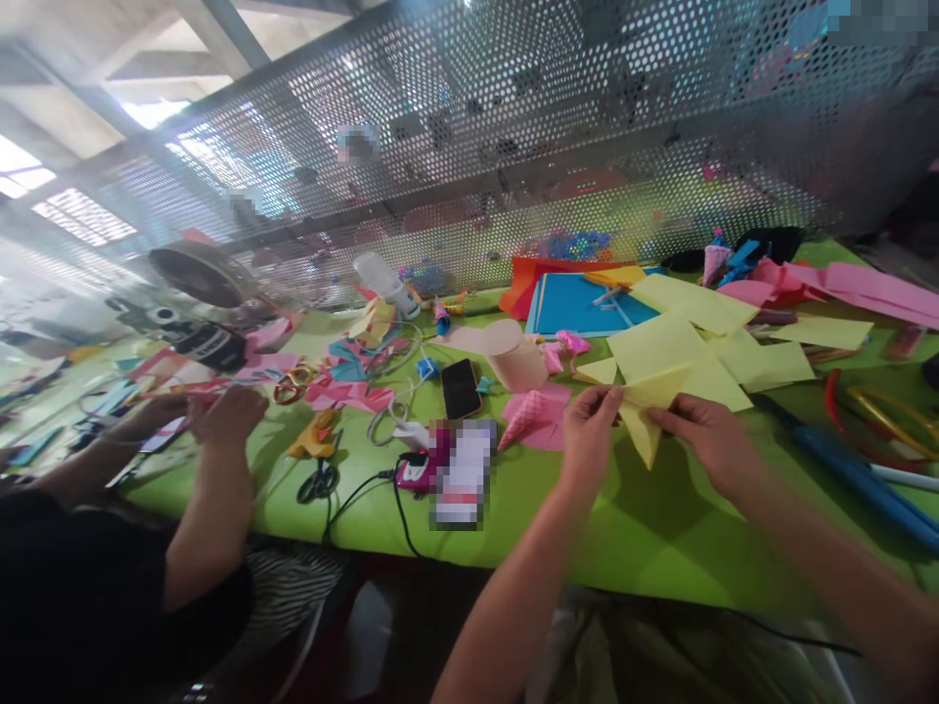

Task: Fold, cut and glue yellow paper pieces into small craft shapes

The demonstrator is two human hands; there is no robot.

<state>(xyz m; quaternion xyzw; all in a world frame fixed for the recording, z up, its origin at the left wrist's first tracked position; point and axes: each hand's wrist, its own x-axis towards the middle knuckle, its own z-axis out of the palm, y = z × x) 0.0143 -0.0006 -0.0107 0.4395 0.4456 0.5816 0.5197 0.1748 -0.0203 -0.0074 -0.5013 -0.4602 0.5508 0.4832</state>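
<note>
Left hand [589, 430] and right hand [702, 435], forearms stretched forward, pinched opposite sides of the folded yellow paper [647, 416], fingers nearly closed; it hung between them, right of the pink cone [519, 418].

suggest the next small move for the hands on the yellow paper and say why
Probably press the fold flatter with the fingertips: the left hand and right hand already pinch the yellow paper from either side, and one pointed flap hangs loose between them.
</note>
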